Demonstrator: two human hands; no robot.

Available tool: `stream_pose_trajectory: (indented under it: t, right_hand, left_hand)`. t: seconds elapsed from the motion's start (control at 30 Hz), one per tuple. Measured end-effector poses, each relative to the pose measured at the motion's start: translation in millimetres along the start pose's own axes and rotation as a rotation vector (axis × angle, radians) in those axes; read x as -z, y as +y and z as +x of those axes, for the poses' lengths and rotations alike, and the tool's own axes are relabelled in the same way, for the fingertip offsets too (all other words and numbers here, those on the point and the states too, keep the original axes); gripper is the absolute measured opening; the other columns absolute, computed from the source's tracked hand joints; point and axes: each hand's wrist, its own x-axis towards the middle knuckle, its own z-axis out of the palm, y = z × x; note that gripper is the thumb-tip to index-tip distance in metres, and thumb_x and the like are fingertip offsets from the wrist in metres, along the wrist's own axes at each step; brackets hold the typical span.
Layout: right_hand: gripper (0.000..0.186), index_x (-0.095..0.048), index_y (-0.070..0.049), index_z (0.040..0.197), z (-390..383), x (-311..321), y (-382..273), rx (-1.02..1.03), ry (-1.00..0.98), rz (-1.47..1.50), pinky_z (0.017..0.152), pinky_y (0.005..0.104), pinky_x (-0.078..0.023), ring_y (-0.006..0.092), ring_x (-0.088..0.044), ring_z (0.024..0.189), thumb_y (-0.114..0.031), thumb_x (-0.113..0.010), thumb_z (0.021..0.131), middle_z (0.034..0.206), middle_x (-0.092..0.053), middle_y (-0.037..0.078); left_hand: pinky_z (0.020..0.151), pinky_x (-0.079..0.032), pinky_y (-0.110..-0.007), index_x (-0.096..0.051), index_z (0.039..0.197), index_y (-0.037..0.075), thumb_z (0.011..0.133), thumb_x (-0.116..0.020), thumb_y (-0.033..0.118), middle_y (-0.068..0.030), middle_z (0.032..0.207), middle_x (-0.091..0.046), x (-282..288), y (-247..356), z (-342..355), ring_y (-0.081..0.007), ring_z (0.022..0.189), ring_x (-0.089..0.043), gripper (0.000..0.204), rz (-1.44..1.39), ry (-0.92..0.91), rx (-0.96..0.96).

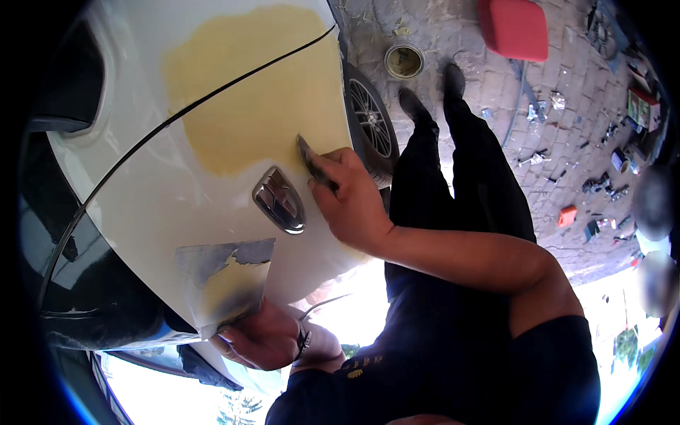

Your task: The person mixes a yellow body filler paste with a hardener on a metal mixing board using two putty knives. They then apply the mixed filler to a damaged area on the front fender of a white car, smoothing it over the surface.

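Note:
My right hand (348, 202) is closed around a putty knife (316, 168), which I see nearly edge-on. The knife's tip meets the lower right edge of a broad yellow filler patch (248, 106) on a white car's panels (219, 212). A dark panel seam crosses that patch. Just below the knife sits a chrome side badge (279, 200). In my left hand (262, 338) I grip a flat mixing board (195, 273) by its lower edge. Grey residue and a smear of yellow filler cover the board. The left fingers are partly hidden behind it.
The car's wheel (372, 117) is beside my legs (467, 149). An open tin (404, 61) with yellowish residue stands on the brick paving (489, 92), near a red stool (515, 28). Farther right lie scattered tools and parts, including a small red-orange object (567, 216).

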Motion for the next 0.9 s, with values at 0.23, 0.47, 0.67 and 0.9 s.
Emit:
stream_pose_trajectory:
  t: [0.23,0.47,0.67,0.9]
  right_hand:
    - [0.029,-0.069,0.002,0.127,14,53,68,-0.337,0.013,0.334,0.084,0.0340,-0.054,0.0220,-0.069,0.092,-0.012,-0.056,0.104,0.103,-0.071,0.012]
    - [0.030,-0.071,0.002,0.122,53,50,99,-0.592,-0.006,0.574,0.072,0.0308,-0.055,0.0145,-0.069,0.079,-0.013,-0.055,0.102,0.094,-0.074,0.008]
    - [0.035,-0.069,0.003,0.130,46,27,91,-0.556,-0.037,0.525,0.079,0.0334,-0.055,0.0175,-0.070,0.088,-0.012,-0.059,0.100,0.102,-0.073,0.010]
    - [0.045,-0.064,0.001,0.138,-31,-9,38,-0.085,-0.011,-0.036,0.095,0.0396,-0.051,0.0340,-0.061,0.112,-0.009,-0.067,0.094,0.120,-0.058,0.017]
  left_hand:
    - [0.098,-0.059,-0.044,-0.050,0.147,-0.008,0.108,-0.049,0.013,-0.0268,0.135,-0.064,-9,-2,0,-0.0347,0.115,-0.071,0.045,0.082,0.038,-0.081]
    - [0.088,-0.061,-0.041,-0.050,0.147,-0.007,0.108,-0.049,0.012,-0.0257,0.132,-0.065,-4,-2,4,-0.0315,0.111,-0.071,0.044,0.112,0.006,-0.095]
    - [0.087,-0.062,-0.041,-0.050,0.146,-0.008,0.107,-0.050,0.010,-0.0270,0.132,-0.065,-1,-3,1,-0.0320,0.114,-0.071,0.044,0.139,0.000,-0.175]
    - [0.092,-0.061,-0.043,-0.051,0.146,-0.008,0.106,-0.050,0.011,-0.0284,0.134,-0.063,-12,3,-1,-0.0336,0.116,-0.070,0.044,-0.034,0.017,-0.078]
